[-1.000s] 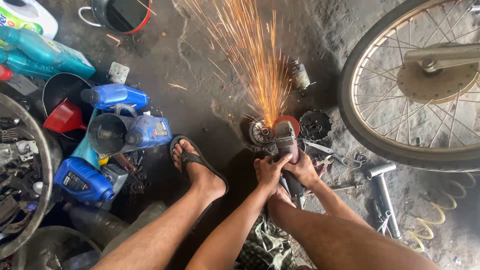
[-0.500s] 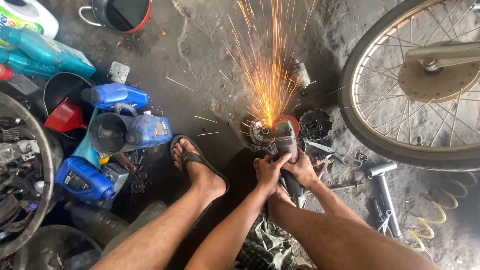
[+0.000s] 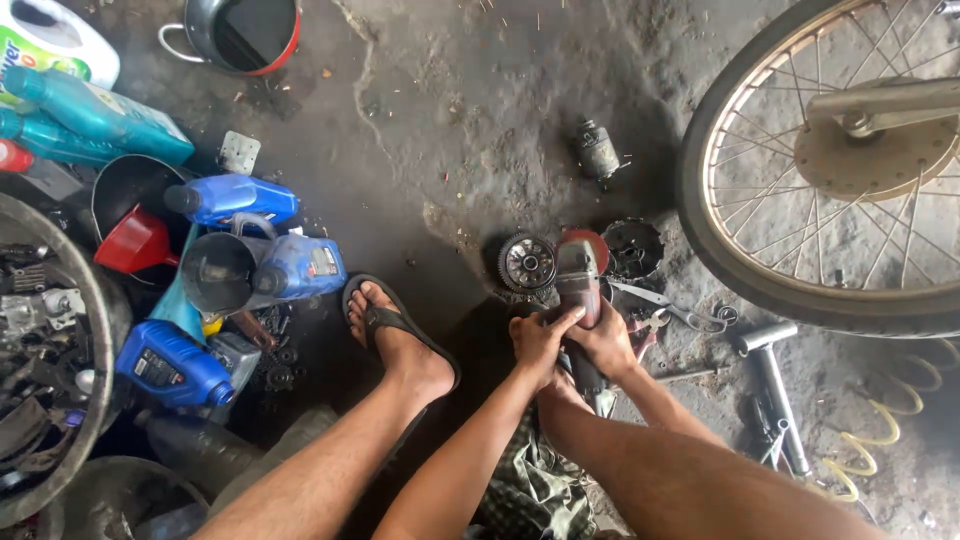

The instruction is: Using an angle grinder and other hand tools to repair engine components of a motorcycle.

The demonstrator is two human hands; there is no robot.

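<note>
While both hands (image 3: 572,340) clasp the grinder (image 3: 578,290) (disc half hidden), fingers are closed.

The big wheel (image 3: 800,290) runs off the top and right edges. Beside it, the grinder (image 3: 578,290) handle hides under the left hand (image 3: 540,340) and right hand (image 3: 606,345)
</note>
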